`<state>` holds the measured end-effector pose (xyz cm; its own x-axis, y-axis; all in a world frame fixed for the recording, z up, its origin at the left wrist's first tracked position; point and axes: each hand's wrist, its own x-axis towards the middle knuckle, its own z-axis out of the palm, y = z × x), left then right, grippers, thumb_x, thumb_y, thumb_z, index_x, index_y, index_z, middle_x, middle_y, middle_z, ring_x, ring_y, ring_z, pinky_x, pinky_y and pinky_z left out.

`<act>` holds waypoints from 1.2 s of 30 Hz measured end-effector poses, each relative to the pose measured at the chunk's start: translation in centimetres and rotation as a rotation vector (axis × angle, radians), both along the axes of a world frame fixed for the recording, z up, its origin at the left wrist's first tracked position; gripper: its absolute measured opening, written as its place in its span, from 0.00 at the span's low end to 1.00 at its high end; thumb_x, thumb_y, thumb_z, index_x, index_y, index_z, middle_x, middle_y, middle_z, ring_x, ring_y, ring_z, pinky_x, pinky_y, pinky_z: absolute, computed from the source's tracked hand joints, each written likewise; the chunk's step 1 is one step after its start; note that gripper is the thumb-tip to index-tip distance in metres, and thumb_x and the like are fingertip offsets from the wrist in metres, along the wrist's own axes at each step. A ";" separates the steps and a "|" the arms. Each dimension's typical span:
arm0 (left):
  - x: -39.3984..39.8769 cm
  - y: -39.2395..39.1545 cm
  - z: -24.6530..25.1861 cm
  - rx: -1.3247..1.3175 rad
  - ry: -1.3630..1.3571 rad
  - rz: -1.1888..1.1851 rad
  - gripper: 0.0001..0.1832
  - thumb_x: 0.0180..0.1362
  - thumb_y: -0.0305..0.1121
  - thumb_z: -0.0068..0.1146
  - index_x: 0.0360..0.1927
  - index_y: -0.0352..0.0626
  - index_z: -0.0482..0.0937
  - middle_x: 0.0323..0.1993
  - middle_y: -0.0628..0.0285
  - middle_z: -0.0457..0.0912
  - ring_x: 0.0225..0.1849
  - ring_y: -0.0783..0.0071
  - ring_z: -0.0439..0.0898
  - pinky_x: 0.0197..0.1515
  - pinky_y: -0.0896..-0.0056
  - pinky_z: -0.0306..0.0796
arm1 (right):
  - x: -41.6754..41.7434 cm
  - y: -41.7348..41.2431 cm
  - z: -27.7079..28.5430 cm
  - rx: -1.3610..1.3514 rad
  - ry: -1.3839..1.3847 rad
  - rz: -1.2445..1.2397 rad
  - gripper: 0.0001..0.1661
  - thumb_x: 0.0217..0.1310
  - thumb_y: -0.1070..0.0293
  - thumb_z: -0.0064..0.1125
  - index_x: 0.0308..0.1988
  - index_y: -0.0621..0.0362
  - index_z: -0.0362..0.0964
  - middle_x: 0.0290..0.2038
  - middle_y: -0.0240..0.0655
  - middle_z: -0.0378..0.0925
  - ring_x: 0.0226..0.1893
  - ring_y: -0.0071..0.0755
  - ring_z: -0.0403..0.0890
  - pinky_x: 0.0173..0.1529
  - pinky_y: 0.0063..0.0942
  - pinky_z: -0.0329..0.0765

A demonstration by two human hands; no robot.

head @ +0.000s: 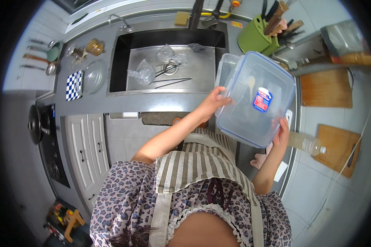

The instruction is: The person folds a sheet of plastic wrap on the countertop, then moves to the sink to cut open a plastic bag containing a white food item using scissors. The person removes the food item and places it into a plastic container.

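My left hand (215,103) grips the left edge of a clear plastic food container with a blue-rimmed lid (266,123). On the container's lower right side, my right hand (280,132) holds the same piece. The lid bears a coloured label, and a pale spoon shape shows through or on the plastic. Another clear container or tray (227,69) shows partly behind its left edge; how far it reaches is hidden. Both hands are over the right end of the counter, to the right of the steel sink (201,77).
Crumpled plastic bags (143,72) and chopsticks (173,82) lie in the sink. Behind the container stands a green knife holder (250,38) full of utensils. A plastic bottle (309,145) lies or stands at right. Glass bowls (93,77) and a checked cloth or dish (74,85) are left.
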<state>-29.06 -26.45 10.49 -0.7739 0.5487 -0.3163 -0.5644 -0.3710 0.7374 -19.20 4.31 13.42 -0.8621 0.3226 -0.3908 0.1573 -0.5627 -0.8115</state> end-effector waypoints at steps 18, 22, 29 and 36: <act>5.9 6.1 -2.9 -0.189 0.050 -0.224 0.18 0.67 0.36 0.42 0.57 0.42 0.66 0.47 0.64 0.77 0.42 0.80 0.74 0.45 0.78 0.68 | 30.5 -2.1 3.4 1.512 -0.940 -0.119 0.13 0.36 0.78 0.60 0.26 0.60 0.64 0.20 0.42 0.71 0.21 0.42 0.73 0.28 0.34 0.69; 8.0 7.4 -4.5 -0.223 0.058 -0.208 0.17 0.66 0.35 0.41 0.57 0.42 0.67 0.46 0.64 0.77 0.40 0.81 0.74 0.45 0.79 0.68 | 30.5 -4.9 -6.1 1.572 -0.878 -0.134 0.11 0.37 0.79 0.55 0.26 0.60 0.62 0.26 0.45 0.68 0.31 0.56 0.71 0.34 0.45 0.68; 12.3 7.1 -5.5 -0.300 0.172 -0.243 0.18 0.66 0.34 0.44 0.56 0.37 0.67 0.43 0.62 0.78 0.39 0.80 0.74 0.46 0.78 0.69 | 30.4 -3.6 -15.8 1.604 -0.751 -0.010 0.11 0.45 0.74 0.59 0.28 0.62 0.64 0.31 0.48 0.66 0.35 0.55 0.70 0.39 0.45 0.69; 15.4 6.0 -6.1 -0.324 0.102 -0.239 0.15 0.66 0.33 0.45 0.52 0.38 0.70 0.41 0.65 0.78 0.37 0.83 0.74 0.45 0.79 0.69 | 26.5 0.9 -12.1 1.520 -0.707 0.154 0.12 0.52 0.63 0.61 0.25 0.60 0.70 0.25 0.41 0.72 0.29 0.47 0.75 0.34 0.42 0.71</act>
<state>-13.63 -20.49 4.36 -0.6733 0.6013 -0.4302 -0.5242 0.0221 0.8513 7.27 5.23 1.32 -0.7231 0.6797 -0.1231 0.6775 0.6634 -0.3176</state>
